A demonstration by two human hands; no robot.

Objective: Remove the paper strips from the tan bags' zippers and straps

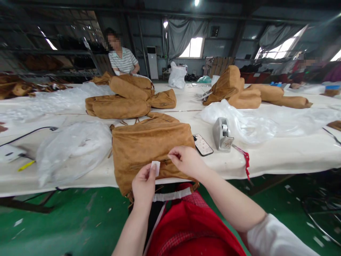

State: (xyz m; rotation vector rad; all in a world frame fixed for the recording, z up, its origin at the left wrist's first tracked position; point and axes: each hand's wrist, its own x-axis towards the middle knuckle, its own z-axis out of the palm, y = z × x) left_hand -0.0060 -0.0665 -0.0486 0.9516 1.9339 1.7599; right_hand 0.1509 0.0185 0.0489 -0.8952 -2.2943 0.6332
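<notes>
A brown suede-like bag [151, 140] lies on the table edge in front of me, with a zipper across its near side. My left hand [144, 183] pinches a small white slip [156, 166] between thumb and fingers, just above the bag. Over the right part of the bag, close to the zipper, my right hand [186, 161] has its fingertips pressed together; whatever they hold is too small to make out. A strap wrapped in white [173, 195] hangs at the bag's near edge, by my red apron [197, 227].
Right of the bag lie a phone [203, 144] and a metal tape dispenser [222, 135] with a red ribbon. Clear plastic bags [76, 149] spread to the left. More brown bags [119, 106] are piled farther back. A person [124, 60] in a striped shirt stands across the table.
</notes>
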